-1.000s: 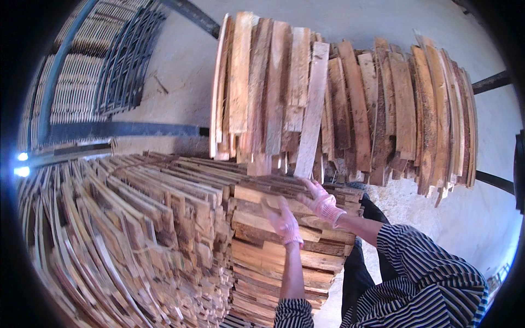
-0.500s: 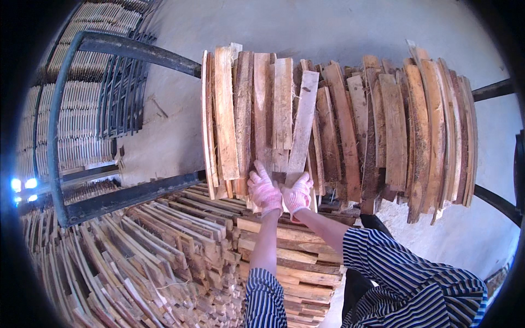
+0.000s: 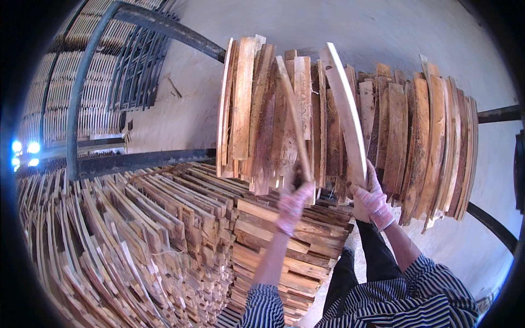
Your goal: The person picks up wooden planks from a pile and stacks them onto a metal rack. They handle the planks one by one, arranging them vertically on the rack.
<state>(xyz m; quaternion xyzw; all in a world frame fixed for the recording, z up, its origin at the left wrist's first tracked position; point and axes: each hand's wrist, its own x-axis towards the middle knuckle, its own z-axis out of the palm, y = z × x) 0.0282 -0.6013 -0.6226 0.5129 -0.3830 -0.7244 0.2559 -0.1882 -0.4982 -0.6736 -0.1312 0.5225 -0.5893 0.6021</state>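
Note:
Both my hands wear pale pink gloves. My left hand (image 3: 295, 206), a little blurred, is closed round the lower end of a narrow wooden slat (image 3: 295, 112), which leans with its top to the left. The lower end of a wider, pale wooden board (image 3: 345, 104) is in the grip of my right hand (image 3: 373, 199); it also tilts its top leftward. Behind both pieces stands a row of upright rough boards (image 3: 396, 136), packed side by side. The fingertips of my left hand are partly hidden.
A dark metal frame (image 3: 82, 98) rises at the left, with a lower rail (image 3: 142, 162). Stacked slats (image 3: 131, 235) fill the lower left, beside a pile of flat-lying boards (image 3: 279, 257). More slat stacks (image 3: 71, 82) stand at the far left. A metal bar (image 3: 495, 227) is at the right.
My hands, close together before, have moved apart, the right one going rightward. Each now holds a piece of wood angled away from the row. The view has shifted slightly.

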